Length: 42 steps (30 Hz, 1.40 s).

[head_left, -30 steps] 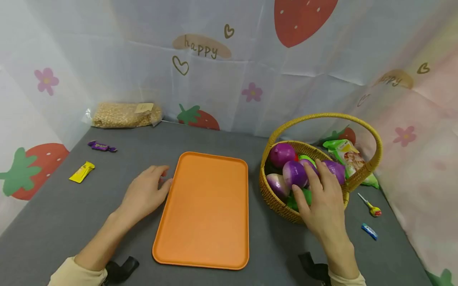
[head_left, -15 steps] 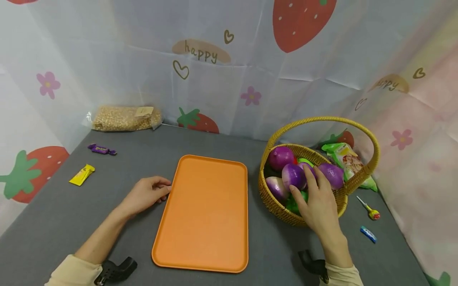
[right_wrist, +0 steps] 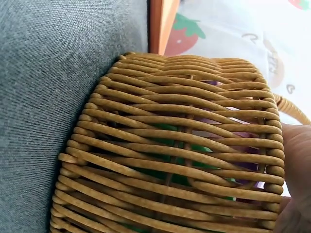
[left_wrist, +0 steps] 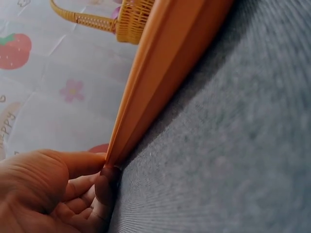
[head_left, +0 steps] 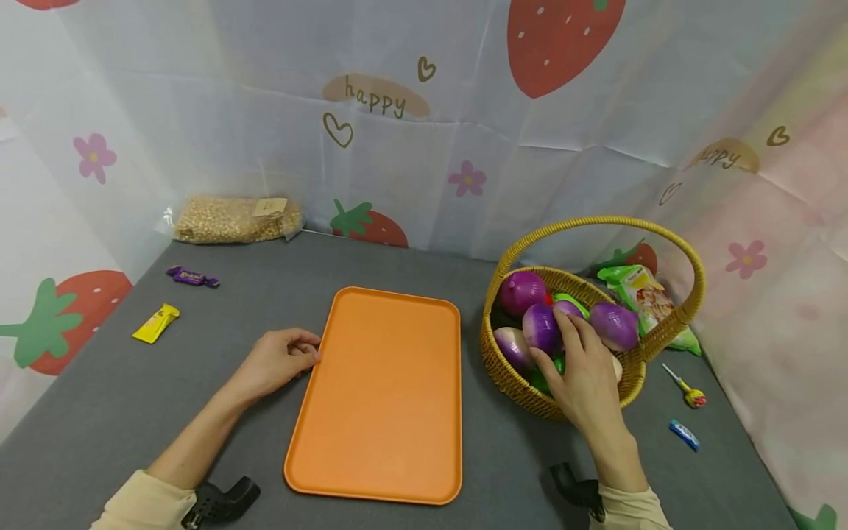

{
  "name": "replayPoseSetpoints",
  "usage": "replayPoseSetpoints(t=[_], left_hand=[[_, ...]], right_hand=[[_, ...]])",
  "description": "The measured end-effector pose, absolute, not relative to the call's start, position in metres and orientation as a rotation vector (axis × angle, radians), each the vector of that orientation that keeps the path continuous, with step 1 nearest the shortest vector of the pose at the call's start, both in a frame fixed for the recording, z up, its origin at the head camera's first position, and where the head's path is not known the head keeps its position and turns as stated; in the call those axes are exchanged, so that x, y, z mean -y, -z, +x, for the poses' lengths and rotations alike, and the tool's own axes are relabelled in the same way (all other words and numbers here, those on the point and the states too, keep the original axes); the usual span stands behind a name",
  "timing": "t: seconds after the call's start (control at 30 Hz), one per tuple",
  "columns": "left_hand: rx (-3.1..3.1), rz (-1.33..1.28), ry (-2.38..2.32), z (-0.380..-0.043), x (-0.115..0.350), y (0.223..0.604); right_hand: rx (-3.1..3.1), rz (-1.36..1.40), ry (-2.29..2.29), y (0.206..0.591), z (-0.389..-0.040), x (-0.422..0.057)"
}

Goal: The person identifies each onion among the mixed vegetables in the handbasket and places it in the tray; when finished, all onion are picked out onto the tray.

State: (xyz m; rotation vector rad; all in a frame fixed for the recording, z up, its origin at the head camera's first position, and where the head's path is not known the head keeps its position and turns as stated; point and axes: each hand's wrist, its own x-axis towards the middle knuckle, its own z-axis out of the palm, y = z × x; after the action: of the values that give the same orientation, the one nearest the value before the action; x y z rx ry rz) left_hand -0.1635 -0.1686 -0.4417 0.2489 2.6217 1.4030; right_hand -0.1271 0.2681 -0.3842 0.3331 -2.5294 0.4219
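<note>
My left hand (head_left: pixel 278 362) pinches the left rim of an orange tray (head_left: pixel 380 397), thumb on top and fingers at its underside, as the left wrist view shows. On the right, my right hand (head_left: pixel 586 372) reaches into a yellow wicker basket (head_left: pixel 523 390), fingers spread over its contents. Its fingertips rest at a purple vegetable (head_left: pixel 567 308) that they partly hide. Around it lie a purple onion (head_left: pixel 522 293), purple-and-white turnip-like vegetables (head_left: pixel 542 329) and something green (head_left: pixel 539 381). In the right wrist view the woven wall (right_wrist: pixel 170 145) hides most of the right hand (right_wrist: pixel 296 170).
A bag of yellow kernels (head_left: pixel 232 219) lies at the back left. Before it are a purple candy (head_left: pixel 192 277) and a yellow packet (head_left: pixel 156 324). Right of the basket are a green snack bag (head_left: pixel 645 294), a lollipop (head_left: pixel 689 392) and a blue candy (head_left: pixel 684 435). The basket handle (head_left: pixel 609 221) arches high.
My left hand has closed on the tray's rim, its fingers tucking underneath. My right hand has shifted slightly left over the vegetables, uncovering a pale round thing beside it. The head view has tilted slightly.
</note>
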Motion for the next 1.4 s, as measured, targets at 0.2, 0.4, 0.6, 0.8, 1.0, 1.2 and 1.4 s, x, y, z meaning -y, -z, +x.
replayPoseSetpoints(t=[0.2,0.4,0.6,0.8,1.0,1.2,1.4], left_hand=[[-2.635,0.237,-1.396,-0.163,0.167,0.442],[-2.624,0.236,-1.398,-0.162,0.167,0.441],[-2.620,0.233,-1.395,-0.162,0.169,0.437],[-2.617,0.230,-1.383,-0.162,0.169,0.439],[-2.604,0.241,-1.389,-0.163,0.167,0.441],[-2.598,0.235,-1.387,-0.162,0.168,0.442],[-2.593,0.238,-1.407,-0.162,0.167,0.441]], right_hand=[[2.507,0.339,-0.425,0.384,-0.126,-0.267],[2.439,0.361,-0.468,0.371,-0.118,-0.257],[2.287,0.586,-0.505,0.351,-0.101,-0.225],[2.280,0.804,-0.466,0.355,-0.087,-0.192],[2.347,0.958,-0.321,0.372,-0.091,-0.170],[2.401,1.097,-0.160,0.392,-0.104,-0.153],[2.477,1.177,-0.070,0.405,-0.109,-0.144]])
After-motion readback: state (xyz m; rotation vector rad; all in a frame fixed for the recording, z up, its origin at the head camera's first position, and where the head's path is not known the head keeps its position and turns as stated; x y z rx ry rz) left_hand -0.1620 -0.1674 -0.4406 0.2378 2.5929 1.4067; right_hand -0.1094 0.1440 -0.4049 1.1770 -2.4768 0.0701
